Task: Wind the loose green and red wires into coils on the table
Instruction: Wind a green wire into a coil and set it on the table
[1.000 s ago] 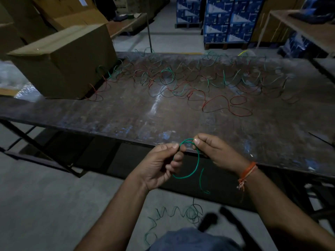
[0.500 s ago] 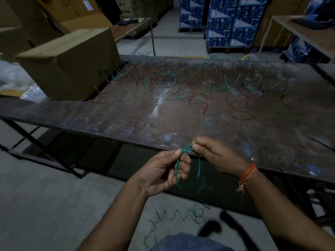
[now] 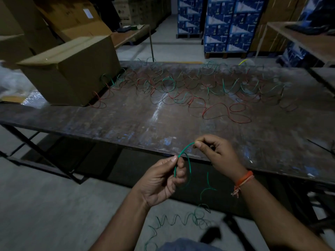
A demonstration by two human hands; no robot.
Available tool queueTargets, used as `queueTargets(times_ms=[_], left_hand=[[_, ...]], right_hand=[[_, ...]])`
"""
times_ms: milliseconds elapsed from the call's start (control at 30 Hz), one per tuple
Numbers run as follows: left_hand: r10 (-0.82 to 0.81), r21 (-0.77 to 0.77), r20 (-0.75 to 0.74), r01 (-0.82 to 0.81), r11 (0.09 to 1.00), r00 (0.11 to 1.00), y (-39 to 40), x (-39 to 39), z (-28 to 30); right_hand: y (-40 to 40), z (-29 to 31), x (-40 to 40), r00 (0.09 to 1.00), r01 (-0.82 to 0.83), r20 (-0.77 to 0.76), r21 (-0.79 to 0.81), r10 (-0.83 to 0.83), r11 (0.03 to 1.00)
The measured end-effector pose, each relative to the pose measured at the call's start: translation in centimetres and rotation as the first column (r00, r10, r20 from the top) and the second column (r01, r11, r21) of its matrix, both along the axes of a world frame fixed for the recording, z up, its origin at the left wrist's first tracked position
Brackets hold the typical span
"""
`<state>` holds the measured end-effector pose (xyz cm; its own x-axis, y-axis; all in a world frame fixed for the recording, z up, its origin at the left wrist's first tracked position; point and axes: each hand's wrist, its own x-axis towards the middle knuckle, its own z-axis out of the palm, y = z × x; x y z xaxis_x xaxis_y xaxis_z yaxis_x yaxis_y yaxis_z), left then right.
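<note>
A green wire [image 3: 189, 166] forms a small loop in front of the table's near edge. My left hand [image 3: 161, 180] pinches the loop between thumb and forefinger. My right hand [image 3: 216, 153] pinches the same wire a little higher and to the right, over the table edge. The wire's wavy tail [image 3: 181, 219] hangs down and trails across the floor. Several loose green and red wires [image 3: 181, 91] lie tangled over the far half of the dark table [image 3: 126, 120], with a red wire [image 3: 226, 113] nearest me.
A large cardboard box [image 3: 72, 69] stands on the table's left end. Blue cartons [image 3: 226, 24] are stacked on the floor behind. Another table [image 3: 304, 38] stands at the right, and a metal frame [image 3: 36, 153] runs under the table at the left.
My right hand has pulled up and to the right, away from my left hand, drawing out a span of green wire. The loop in my left hand has turned narrower.
</note>
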<state>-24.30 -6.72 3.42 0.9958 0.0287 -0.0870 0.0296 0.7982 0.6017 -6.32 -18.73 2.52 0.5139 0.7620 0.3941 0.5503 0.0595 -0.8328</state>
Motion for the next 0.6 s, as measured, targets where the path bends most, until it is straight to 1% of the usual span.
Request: queueTargets(times_ms=[33, 100, 167, 233, 333, 467, 500, 600], left_hand=[[0.001, -0.008, -0.002, -0.001, 1.000, 1.000, 0.1, -0.1, -0.1], [0.014, -0.032, -0.017, -0.015, 0.999, 1.000, 0.3, -0.2, -0.3], [0.038, -0.076, -0.037, -0.041, 0.996, 0.999, 0.8, -0.4, -0.3], [0.070, -0.106, -0.076, -0.078, 0.991, 0.995, 1.1, -0.5, -0.4], [0.065, -0.123, -0.123, -0.080, 0.989, 0.990, 1.2, -0.5, -0.6], [0.064, -0.122, -0.174, -0.086, 0.989, 0.983, 1.0, -0.4, -0.7], [0.056, -0.133, -0.163, -0.078, 0.988, 0.985, 1.0, -0.4, -0.8], [-0.024, -0.231, -0.058, 0.010, 0.973, 0.998, 1.2, -0.4, -1.1]], right_hand=[[-0.1, 0.0, 0.1, 1.000, -0.017, -0.022, -0.016, 0.016, 1.000], [-0.1, -0.2, 0.3, 0.994, -0.092, -0.059, -0.099, 0.087, 0.991], [-0.2, -0.9, 0.4, 0.979, -0.196, -0.098, -0.182, 0.180, 0.964], [-0.4, -1.9, 0.1, 0.968, -0.242, -0.128, -0.232, 0.217, 0.942], [-1.0, -3.1, -0.6, 0.970, -0.225, -0.152, -0.239, 0.192, 0.945], [-0.9, -3.3, -0.8, 0.984, -0.156, -0.114, -0.218, 0.134, 0.963], [-0.8, -3.3, -0.7, 0.988, -0.130, -0.108, -0.210, 0.110, 0.969], [-0.9, -3.3, -0.7, 0.991, -0.094, -0.110, -0.211, 0.072, 0.973]])
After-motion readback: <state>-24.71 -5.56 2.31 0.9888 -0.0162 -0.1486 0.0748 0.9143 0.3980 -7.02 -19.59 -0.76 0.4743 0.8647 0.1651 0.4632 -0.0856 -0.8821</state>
